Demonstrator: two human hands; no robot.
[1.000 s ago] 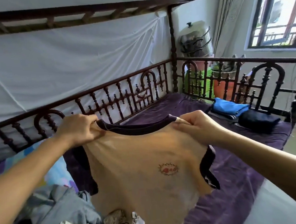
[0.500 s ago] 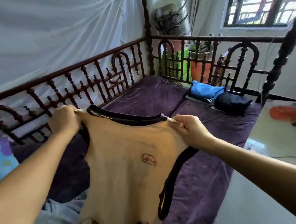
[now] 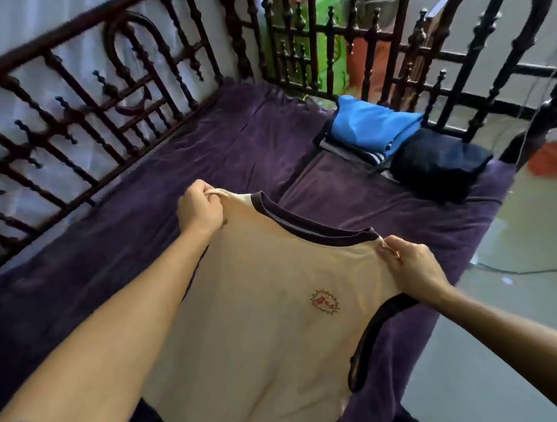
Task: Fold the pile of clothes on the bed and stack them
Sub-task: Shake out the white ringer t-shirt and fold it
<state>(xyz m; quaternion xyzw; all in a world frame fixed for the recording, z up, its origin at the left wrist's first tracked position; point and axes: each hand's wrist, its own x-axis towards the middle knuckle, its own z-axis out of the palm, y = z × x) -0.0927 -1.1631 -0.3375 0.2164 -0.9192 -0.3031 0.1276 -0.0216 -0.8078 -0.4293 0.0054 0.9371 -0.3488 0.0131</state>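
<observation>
A cream sleeveless top [image 3: 261, 326] with dark trim and a small red emblem is stretched out over the purple bed cover [image 3: 218, 155]. My left hand [image 3: 198, 209] grips its left shoulder. My right hand [image 3: 411, 264] pinches its right shoulder. The top's lower part lies on the bed near me. At the far right corner of the bed sit a folded blue garment [image 3: 373, 123] on a striped one and a folded dark garment [image 3: 440, 161]. The unfolded pile is out of view.
A dark carved wooden railing [image 3: 78, 102] runs along the bed's left side and far end. The grey floor [image 3: 507, 343] lies to the right of the bed. Green and orange things stand behind the far railing.
Both hands have lowered the top toward the bed and moved it forward. The view has tilted down, so the pile at lower left is gone from sight.
</observation>
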